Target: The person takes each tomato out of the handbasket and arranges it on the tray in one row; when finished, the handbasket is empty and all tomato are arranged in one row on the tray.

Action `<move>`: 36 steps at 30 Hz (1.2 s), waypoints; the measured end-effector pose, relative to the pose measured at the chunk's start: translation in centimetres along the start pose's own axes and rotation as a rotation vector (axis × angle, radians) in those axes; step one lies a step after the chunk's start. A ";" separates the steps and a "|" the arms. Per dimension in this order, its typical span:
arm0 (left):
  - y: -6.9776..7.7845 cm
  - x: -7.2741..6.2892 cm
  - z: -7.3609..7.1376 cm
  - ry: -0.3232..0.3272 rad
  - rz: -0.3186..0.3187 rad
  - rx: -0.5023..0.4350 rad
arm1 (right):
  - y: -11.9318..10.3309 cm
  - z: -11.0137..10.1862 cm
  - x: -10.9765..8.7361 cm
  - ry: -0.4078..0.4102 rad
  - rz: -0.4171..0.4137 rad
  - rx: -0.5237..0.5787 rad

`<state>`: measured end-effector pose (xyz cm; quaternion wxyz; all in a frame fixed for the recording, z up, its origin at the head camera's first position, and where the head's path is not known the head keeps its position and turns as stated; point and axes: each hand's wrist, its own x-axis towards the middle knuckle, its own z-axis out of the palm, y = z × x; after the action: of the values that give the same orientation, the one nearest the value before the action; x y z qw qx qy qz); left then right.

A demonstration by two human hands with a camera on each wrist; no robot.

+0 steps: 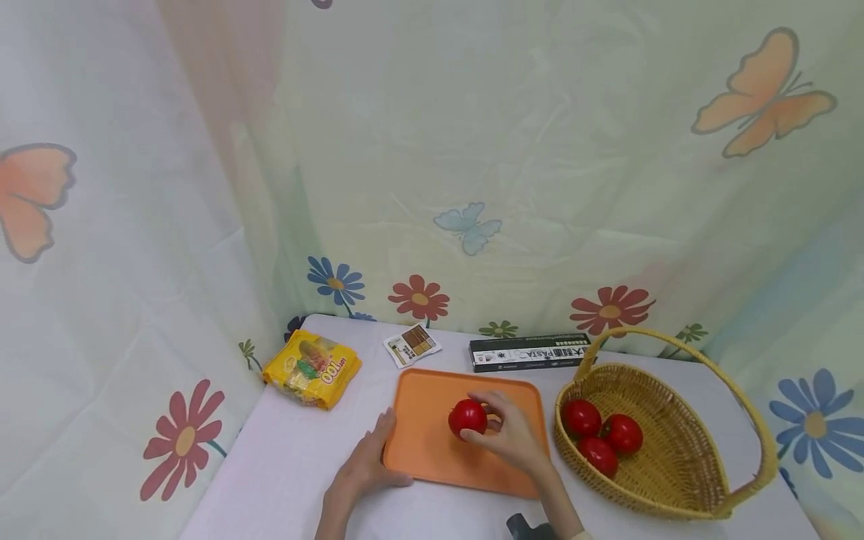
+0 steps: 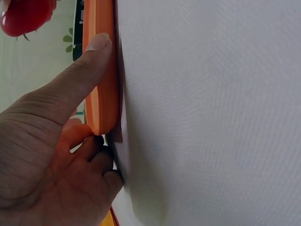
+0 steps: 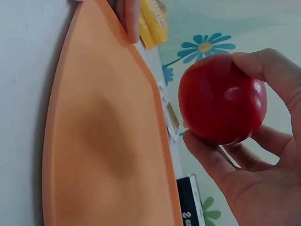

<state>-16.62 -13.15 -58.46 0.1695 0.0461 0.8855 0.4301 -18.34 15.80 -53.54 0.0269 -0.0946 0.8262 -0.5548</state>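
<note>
A red tomato [image 1: 467,418] is pinched between the thumb and fingers of my right hand [image 1: 508,435]. In the right wrist view the tomato [image 3: 223,99] is held up off the orange tray [image 3: 89,179], and a shadow falls on the tray's floor. My left hand [image 1: 367,466] holds the near left corner of the tray [image 1: 425,450]. In the left wrist view its thumb lies against the tray's outer wall [image 2: 107,101], with the other fingers round the corner.
A wicker basket [image 1: 682,457] with a tall handle stands right of the tray, with three tomatoes [image 1: 598,456] inside. Behind the tray lie a black pasta box [image 1: 529,352] and a small white packet [image 1: 412,345]. A yellow snack bag [image 1: 313,369] sits at the left.
</note>
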 end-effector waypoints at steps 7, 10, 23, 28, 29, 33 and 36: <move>0.2 0.0 0.0 0.004 -0.003 0.010 | 0.2 1.7 0.8 0.009 0.055 0.010; 0.3 0.0 0.0 0.002 -0.006 0.007 | 0.3 2.3 1.0 0.006 0.057 0.017; 0.1 0.0 0.0 0.001 0.018 0.002 | 1.5 4.7 1.8 0.024 0.056 -0.025; 0.1 -0.1 0.0 0.000 0.019 0.003 | 1.9 5.5 2.1 0.018 0.055 -0.009; 0.1 -0.1 0.0 0.000 0.016 0.002 | 1.9 5.7 2.1 0.011 0.047 -0.008; 0.0 -0.1 0.0 0.000 0.000 -0.001 | 1.9 6.3 2.6 -0.004 0.025 -0.012; 0.0 -0.1 0.0 0.000 0.000 0.001 | 1.9 6.7 3.0 -0.004 0.004 -0.012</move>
<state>-16.56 -13.15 -58.43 0.1693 0.0462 0.8858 0.4297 -20.48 9.81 -57.66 0.0290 -0.0944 0.8297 -0.5494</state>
